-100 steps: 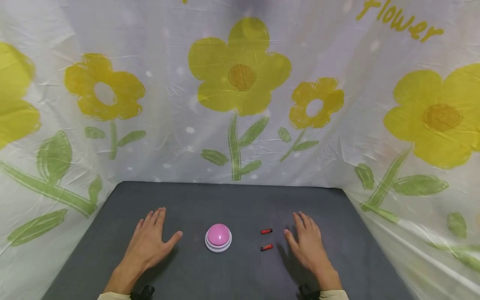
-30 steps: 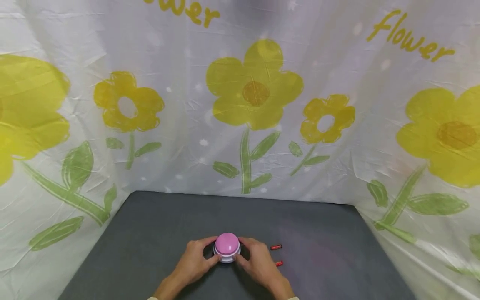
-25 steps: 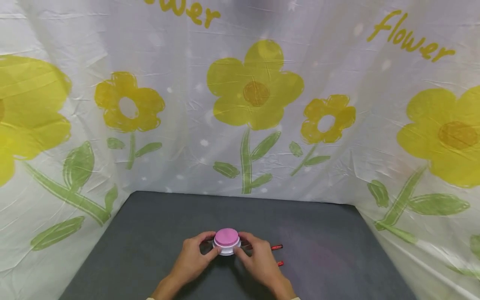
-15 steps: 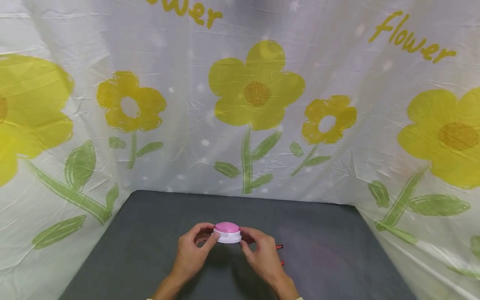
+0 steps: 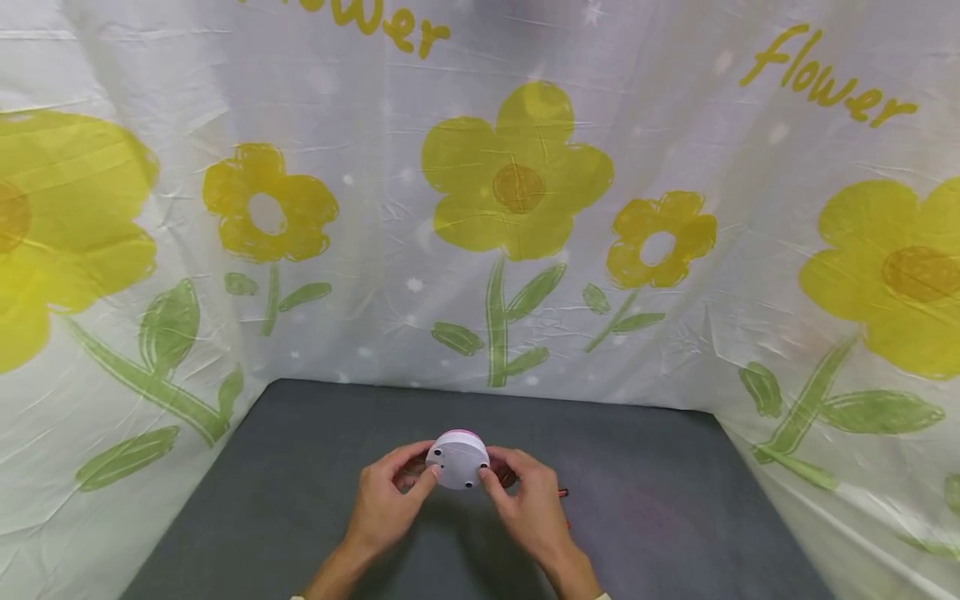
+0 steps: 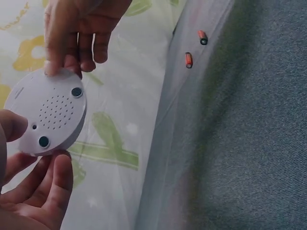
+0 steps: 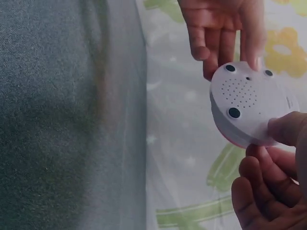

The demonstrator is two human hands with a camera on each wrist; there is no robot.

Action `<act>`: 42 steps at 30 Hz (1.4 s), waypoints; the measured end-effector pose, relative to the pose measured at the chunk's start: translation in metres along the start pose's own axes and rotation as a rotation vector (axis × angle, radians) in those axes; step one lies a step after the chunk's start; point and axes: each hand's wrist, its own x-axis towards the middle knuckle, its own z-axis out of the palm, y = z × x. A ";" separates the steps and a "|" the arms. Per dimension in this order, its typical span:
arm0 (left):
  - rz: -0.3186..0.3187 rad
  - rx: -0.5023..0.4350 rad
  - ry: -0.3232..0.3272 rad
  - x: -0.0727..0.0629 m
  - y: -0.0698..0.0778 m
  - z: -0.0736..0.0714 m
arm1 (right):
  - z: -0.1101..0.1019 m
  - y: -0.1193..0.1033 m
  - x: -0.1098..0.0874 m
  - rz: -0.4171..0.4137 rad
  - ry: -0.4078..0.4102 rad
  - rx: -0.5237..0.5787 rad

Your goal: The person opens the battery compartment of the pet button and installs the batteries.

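Note:
A round push button (image 5: 457, 463) with a white base and pink top is held above the dark table, tipped so its underside faces me. My left hand (image 5: 384, 505) pinches its left edge, thumb on the underside and fingers behind. On the opposite edge, my right hand (image 5: 531, 507) pinches it the same way. The left wrist view shows the button's white underside (image 6: 57, 108) with a cluster of speaker holes and dark round feet. Pink rim shows along its far side in the right wrist view. Two small red batteries (image 6: 202, 37) lie on the table, partly hidden behind my right hand in the head view.
The dark grey table (image 5: 330, 433) reaches back to a white curtain (image 5: 360, 250) printed with yellow flowers, which also hangs along both sides. The batteries lie just right of my right hand.
Both hands came in from the sides, took hold of the button and lifted it off the table. It has since tilted from pink top up to underside facing me.

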 end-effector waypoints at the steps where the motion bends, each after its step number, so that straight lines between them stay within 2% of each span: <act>1: -0.018 0.003 0.002 0.000 0.000 0.000 | 0.000 0.000 0.000 0.006 0.000 0.003; 9: -0.187 -0.061 -0.008 0.000 0.002 0.002 | 0.001 0.000 -0.001 0.068 -0.014 0.038; 15: -0.246 -0.081 -0.035 -0.002 0.000 0.003 | 0.002 0.001 -0.003 0.169 -0.101 0.078; 21: -0.330 -0.053 -0.092 -0.003 -0.005 0.001 | 0.005 0.007 -0.006 0.211 -0.151 0.050; 28: -0.416 -0.063 -0.173 -0.009 -0.022 0.003 | 0.013 0.020 -0.013 0.251 -0.201 0.012; 34: -0.477 -0.123 -0.236 -0.016 -0.038 0.007 | 0.017 0.031 -0.019 0.256 -0.244 -0.043; 38: -0.508 -0.156 -0.264 -0.019 -0.046 0.009 | 0.019 0.036 -0.022 0.278 -0.270 -0.086; 42: -0.534 -0.176 -0.282 -0.021 -0.052 0.010 | 0.020 0.039 -0.024 0.278 -0.287 -0.084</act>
